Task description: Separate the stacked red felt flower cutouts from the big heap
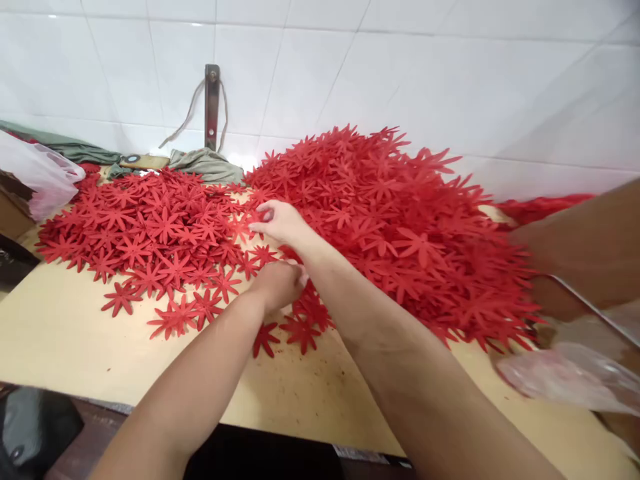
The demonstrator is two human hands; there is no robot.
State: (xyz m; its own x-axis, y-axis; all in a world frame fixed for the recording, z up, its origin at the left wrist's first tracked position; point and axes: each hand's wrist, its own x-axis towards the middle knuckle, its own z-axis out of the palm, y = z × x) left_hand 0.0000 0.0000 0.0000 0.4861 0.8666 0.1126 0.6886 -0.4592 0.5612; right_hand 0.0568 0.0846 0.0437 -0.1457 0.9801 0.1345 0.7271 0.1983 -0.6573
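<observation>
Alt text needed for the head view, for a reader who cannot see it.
Two bare hands work among red flower-shaped cutouts on a tan table: the right hand pinches a cutout at the edge of the tall heap, and the left hand rests on loose cutouts spread flat. White tiled wall behind; another person's arm at right.

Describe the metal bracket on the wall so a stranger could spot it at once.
Start at the white tiled wall behind the wooden table. Above the flatter left heap of red flower cut-outs, find the crumpled grey-green cloth. The metal bracket rises just behind it: a narrow upright strip, the only thing on the tiles, with string looped around it.
</observation>
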